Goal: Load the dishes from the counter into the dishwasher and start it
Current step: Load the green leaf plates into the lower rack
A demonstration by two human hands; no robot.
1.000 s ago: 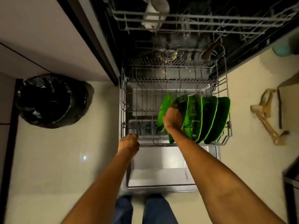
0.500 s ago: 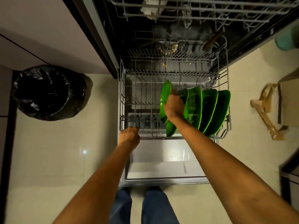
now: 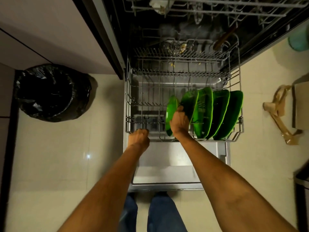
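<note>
Green plates stand on edge in the right half of the pulled-out lower rack [image 3: 133,91] of the open dishwasher, seen from above. Three plates [image 3: 219,114] lean in a row at the right, touching or nearly touching one another. Just left of them, the right hand [image 3: 179,123] grasps two more: its fingers curl over the near rim of the leaning plate [image 3: 189,101] and lie against the leftmost plate [image 3: 172,109], which stands more upright. Whether the fingers hold one or both cannot be told. The right forearm reaches in from the lower right, extended nearly straight, wrist over the front rail of the rack.

The left hand [image 3: 139,137] is at the front left corner of the rack, knuckles up, fingers clenched over the front rail. The left forearm runs up from the lower left, roughly parallel to the right one.

The lowered dishwasher door [image 3: 167,164] lies flat under both wrists. The upper rack [image 3: 217,12] is at the top of the view, with a pale vessel [image 3: 158,5] in it. A bin lined with a black bag [image 3: 51,92] stands on the tiled floor at left; blue trouser legs [image 3: 160,213] show at the bottom edge.
</note>
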